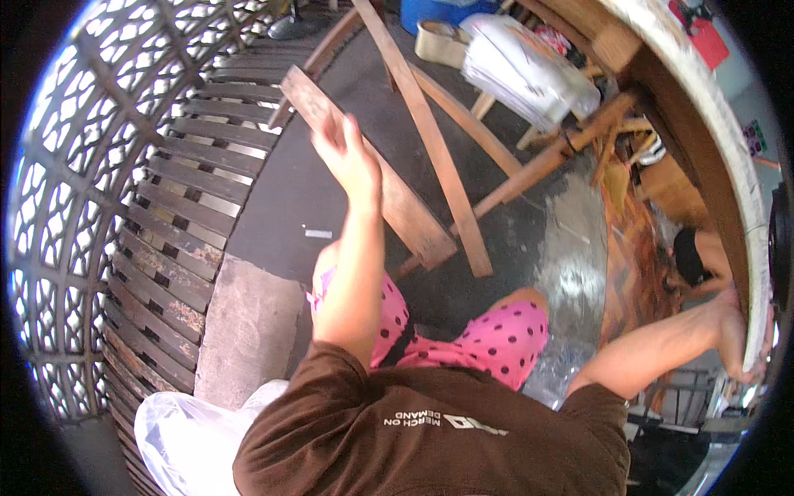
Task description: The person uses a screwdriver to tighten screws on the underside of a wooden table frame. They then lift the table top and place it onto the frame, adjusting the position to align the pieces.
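Note:
My left hand (346, 159) reaches forward over a flat wooden plank (405, 207), its fingers apart near the plank's far end. Whether the fingertips touch the wood cannot be made out. The plank lies slanted above the dark floor, its near end close to my knees. Beside it a longer, narrower wooden slat (430, 136) crosses other wooden bars. Out to the right, my right hand (733, 335) grips the pale edge of a tabletop (748, 190), its fingers partly hidden at the picture's rim.
A slatted wooden bench (194, 165) runs along the lattice wall (62, 157) on the left. A clear plastic bag (186, 446) sits low at left. White sacks (529, 74), a beige container (441, 43) and a blue tub (451, 10) stand ahead. Part of another person (715, 256) shows at right.

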A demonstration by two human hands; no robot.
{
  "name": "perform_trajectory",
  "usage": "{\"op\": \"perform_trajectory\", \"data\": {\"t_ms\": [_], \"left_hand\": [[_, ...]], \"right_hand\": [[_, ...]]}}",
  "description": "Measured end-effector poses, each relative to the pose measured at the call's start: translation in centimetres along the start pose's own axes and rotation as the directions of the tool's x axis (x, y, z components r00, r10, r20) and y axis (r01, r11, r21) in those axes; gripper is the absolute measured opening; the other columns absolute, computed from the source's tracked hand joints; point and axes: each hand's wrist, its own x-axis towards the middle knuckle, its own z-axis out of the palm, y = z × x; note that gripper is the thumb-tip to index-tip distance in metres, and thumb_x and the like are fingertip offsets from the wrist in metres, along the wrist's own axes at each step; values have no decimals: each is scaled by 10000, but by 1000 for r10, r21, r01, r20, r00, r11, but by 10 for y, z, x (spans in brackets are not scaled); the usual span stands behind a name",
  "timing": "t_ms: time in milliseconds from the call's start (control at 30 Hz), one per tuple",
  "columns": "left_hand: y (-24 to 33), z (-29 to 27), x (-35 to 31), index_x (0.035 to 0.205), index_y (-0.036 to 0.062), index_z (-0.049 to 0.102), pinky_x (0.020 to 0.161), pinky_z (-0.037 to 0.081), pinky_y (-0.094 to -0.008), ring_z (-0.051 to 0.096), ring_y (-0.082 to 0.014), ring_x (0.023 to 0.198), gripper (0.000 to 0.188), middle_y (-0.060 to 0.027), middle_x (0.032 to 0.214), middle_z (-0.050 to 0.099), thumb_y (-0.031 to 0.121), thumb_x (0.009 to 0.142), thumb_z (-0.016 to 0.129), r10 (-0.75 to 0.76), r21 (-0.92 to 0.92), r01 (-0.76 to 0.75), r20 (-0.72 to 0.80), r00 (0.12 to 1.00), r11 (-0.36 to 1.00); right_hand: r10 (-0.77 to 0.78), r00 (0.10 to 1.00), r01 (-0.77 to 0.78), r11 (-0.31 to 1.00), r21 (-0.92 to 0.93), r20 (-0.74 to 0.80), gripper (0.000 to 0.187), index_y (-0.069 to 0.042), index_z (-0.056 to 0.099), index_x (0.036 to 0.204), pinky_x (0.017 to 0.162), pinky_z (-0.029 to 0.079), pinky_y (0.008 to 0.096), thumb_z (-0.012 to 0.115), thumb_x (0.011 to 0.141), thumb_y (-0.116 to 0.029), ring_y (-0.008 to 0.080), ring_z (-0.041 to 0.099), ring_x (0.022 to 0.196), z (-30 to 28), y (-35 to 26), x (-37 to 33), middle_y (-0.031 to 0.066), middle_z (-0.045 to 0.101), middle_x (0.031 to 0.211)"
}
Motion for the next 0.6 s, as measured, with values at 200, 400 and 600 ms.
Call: {"op": "perform_trajectory", "data": {"t_ms": [200,400,600], "left_hand": [[-127,-49,-106,1387,-83,431,1050,405,-443,519,-339,1249,652,-242,1379,512,388,958,569,-970,-311,930,73,230,197],[-132,-44,-118,1384,-75,430,1006,440,-463,546,-337,1220,723,-227,1370,520,530,989,465,-937,151,926,4,350,347],[-160,-53,-120,1414,-80,391,1034,425,-464,527,-358,1241,762,-229,1392,502,549,989,451,-937,111,931,63,344,349]], "right_hand": [[55,998,-57,995,-76,-30,684,83,628,618,587,546,511,348,763,-523,401,613,573,-21,12,11,261,586,574],[148,989,-138,965,-222,28,690,103,657,694,650,548,526,368,747,-521,429,639,675,-18,-13,-8,272,611,641],[109,991,-96,984,-152,81,717,148,654,709,629,555,560,377,725,-513,462,643,662,-29,-13,0,321,609,656]]}}
